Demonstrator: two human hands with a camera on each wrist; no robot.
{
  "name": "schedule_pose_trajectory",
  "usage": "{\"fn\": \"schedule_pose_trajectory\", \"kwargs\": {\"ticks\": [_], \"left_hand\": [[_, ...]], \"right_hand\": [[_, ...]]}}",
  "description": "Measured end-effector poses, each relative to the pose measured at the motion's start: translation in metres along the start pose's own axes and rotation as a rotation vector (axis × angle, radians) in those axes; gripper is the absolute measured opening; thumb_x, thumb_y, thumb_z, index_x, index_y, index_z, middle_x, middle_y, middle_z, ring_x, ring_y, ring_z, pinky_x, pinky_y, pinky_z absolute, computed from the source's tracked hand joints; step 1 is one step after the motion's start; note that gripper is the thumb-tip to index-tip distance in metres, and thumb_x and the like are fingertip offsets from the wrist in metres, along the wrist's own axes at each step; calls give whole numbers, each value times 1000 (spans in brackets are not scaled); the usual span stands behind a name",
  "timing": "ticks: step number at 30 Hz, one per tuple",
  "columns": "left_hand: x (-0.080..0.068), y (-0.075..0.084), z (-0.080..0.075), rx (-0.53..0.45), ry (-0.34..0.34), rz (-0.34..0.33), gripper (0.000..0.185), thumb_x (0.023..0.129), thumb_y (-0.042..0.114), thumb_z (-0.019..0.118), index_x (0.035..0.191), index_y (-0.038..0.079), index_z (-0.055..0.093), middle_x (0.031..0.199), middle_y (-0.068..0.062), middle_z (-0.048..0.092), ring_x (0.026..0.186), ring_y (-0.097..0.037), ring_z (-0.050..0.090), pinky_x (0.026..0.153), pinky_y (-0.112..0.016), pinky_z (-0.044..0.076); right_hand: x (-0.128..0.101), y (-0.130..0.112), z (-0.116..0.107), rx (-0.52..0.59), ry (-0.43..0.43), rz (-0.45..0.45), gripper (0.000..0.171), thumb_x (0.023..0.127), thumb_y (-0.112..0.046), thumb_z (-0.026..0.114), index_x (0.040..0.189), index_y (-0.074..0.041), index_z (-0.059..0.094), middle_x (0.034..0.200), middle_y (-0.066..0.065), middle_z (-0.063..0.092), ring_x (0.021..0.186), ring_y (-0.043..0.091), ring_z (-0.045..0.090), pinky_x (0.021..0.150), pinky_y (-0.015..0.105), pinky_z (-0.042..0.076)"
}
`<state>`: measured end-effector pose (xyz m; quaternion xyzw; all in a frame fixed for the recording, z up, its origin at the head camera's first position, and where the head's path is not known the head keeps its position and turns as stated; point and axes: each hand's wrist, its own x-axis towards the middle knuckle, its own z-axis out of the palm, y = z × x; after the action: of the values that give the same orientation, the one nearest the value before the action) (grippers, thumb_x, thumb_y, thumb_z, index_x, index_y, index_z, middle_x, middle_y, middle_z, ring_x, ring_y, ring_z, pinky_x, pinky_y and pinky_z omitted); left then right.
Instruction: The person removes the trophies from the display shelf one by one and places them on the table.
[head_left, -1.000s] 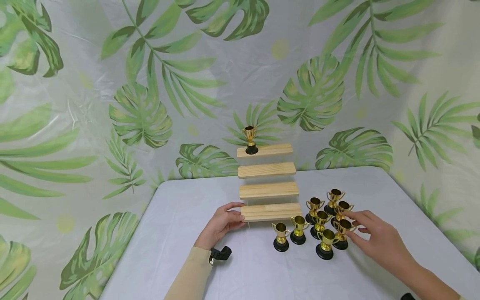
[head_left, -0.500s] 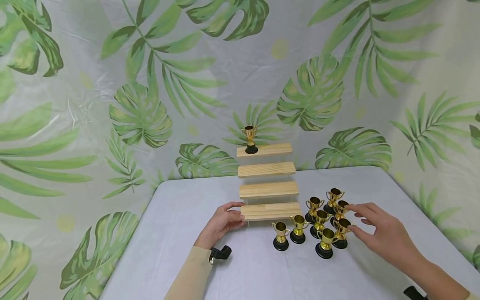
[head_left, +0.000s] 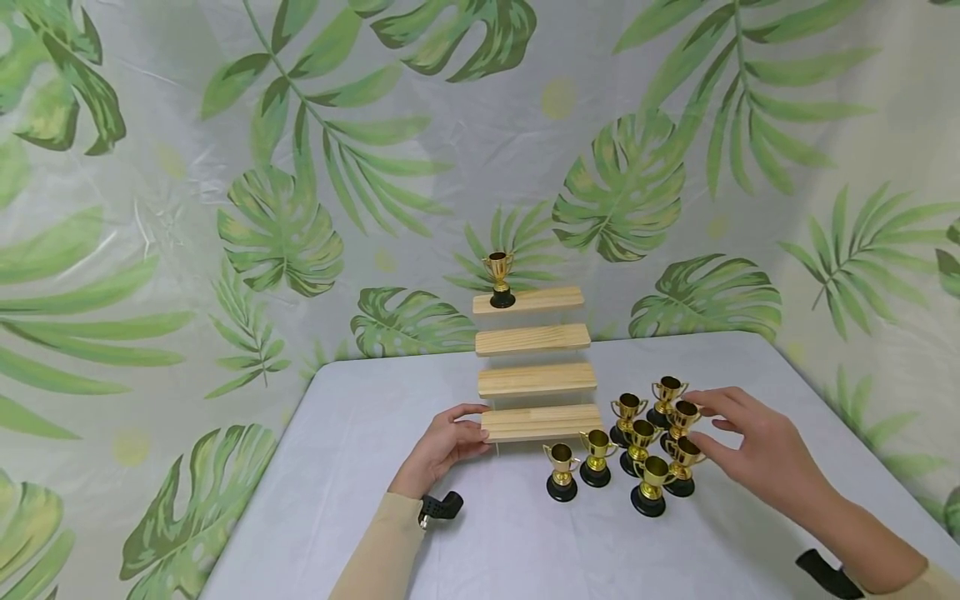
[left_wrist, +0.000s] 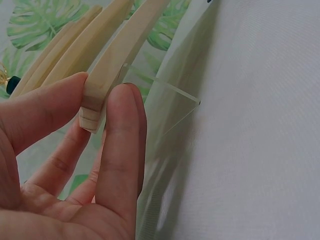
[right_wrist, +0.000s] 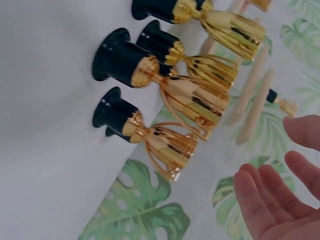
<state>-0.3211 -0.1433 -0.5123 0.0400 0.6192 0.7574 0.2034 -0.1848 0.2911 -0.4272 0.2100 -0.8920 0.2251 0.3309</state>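
Observation:
My left hand [head_left: 442, 442] pinches the left end of the lowest step [head_left: 542, 423] of a wooden tiered stand. In the left wrist view, thumb and fingers grip both faces of that wooden board [left_wrist: 117, 60]. My right hand [head_left: 765, 450] is held beside the right edge of a cluster of small gold trophies on black bases, thumb and fingers apart around nothing. Its fingertips are right by the handle of one trophy [head_left: 682, 419]; a nearer trophy [head_left: 681, 468] stands below the thumb. In the right wrist view, a gap shows between the fingers and the closest trophy [right_wrist: 167, 145].
One trophy [head_left: 500, 279] stands at the left of the stand's top step [head_left: 547, 300]. Two more, a left trophy [head_left: 561, 473] and its neighbour [head_left: 597, 458], stand before the lowest step. A white cloth covers the table [head_left: 390, 400]; a leaf-patterned curtain hangs behind.
My right hand has shifted farther back along the cluster, its fingertips moving from the nearer trophy towards the one behind. The left hand stays on the stand.

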Motion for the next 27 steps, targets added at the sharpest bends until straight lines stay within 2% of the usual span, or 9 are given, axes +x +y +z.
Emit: {"fn": "schedule_pose_trajectory", "kwargs": {"ticks": [3, 8, 13, 17, 21, 27], "left_hand": [[0, 0, 0, -2, -3, 2, 53, 84, -8, 73, 134, 0, 59, 96, -16, 68, 85, -24, 71, 74, -33, 61], [0, -1, 0, -2, -3, 8, 53, 84, -7, 73, 134, 0, 59, 96, -16, 68, 86, -24, 71, 75, -34, 61], [-1, 0, 0, -7, 3, 9, 53, 83, -8, 73, 133, 0, 59, 95, -14, 68, 85, -24, 70, 74, -33, 61], [-2, 1, 1, -9, 5, 11, 53, 83, -8, 73, 133, -1, 60, 96, -15, 67, 85, -23, 70, 74, -32, 61], [-2, 1, 1, -7, 9, 9, 53, 82, -8, 73, 133, 0, 60, 96, -15, 68, 85, -23, 70, 73, -32, 61], [-1, 1, 1, -2, 11, 11, 52, 83, -8, 73, 133, -1, 60, 97, -16, 69, 85, -24, 70, 73, -32, 61]], "right_hand": [[7, 0, -1, 12, 4, 0, 62, 70, -6, 90, 126, -20, 69, 110, -16, 62, 91, 0, 63, 78, 7, 50], [20, 0, -2, 40, 4, -1, 59, 72, -5, 89, 127, -16, 68, 110, -14, 62, 93, 4, 63, 78, 7, 51], [32, -3, -3, 80, -7, 11, 60, 75, -6, 88, 130, -19, 67, 113, -15, 62, 96, 1, 62, 79, 9, 51], [42, -5, -3, 95, -13, 15, 58, 78, -6, 86, 131, -18, 66, 114, -14, 63, 96, 7, 64, 80, 7, 50], [51, -7, -1, 91, -16, 11, 57, 78, -7, 87, 130, -17, 67, 114, -12, 64, 97, 8, 64, 79, 7, 50], [66, -14, -1, 112, 1, -9, 57, 78, -8, 87, 130, -19, 67, 114, -10, 65, 97, -2, 62, 80, 8, 51]]}}
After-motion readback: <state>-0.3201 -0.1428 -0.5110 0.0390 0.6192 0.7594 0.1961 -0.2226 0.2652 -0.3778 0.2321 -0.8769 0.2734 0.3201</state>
